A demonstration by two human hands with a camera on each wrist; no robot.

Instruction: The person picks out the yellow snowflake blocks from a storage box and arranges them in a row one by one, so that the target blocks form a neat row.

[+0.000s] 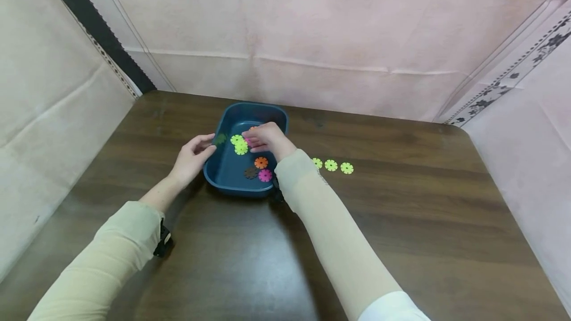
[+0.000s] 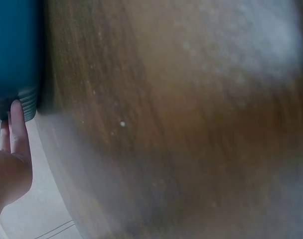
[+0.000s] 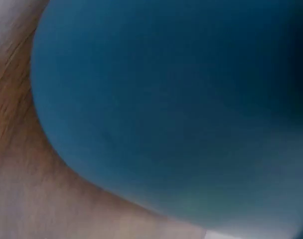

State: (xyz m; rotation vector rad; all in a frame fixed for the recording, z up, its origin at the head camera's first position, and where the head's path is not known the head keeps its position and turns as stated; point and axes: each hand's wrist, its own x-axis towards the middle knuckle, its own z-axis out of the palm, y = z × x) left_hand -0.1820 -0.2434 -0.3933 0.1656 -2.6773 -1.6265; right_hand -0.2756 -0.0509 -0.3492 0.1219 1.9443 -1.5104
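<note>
A blue plastic tub (image 1: 232,182) stands on the brown table. At its left side is my left hand (image 1: 189,158), thumb and fingers touching the wall near the rim; in the left wrist view, straight fingers (image 2: 19,132) lie against the outer wall. My right hand (image 1: 267,138) reaches into the tub from the right, fingers loosely extended over a pink notched disc (image 1: 248,141) that they partly cover. Beside those fingers lie yellow-green discs (image 1: 241,148). Nearer me in the tub are an orange disc (image 1: 260,162), a brown disc (image 1: 251,172) and another pink disc (image 1: 265,175).
Right of the tub, a row of yellow-green discs (image 1: 331,165) lies on the table (image 1: 401,222), its left end beside my right sleeve. Pale cloth (image 1: 312,28) hangs behind the table and at both sides. The right wrist view shows mostly the tub's blurred outer wall (image 3: 141,99).
</note>
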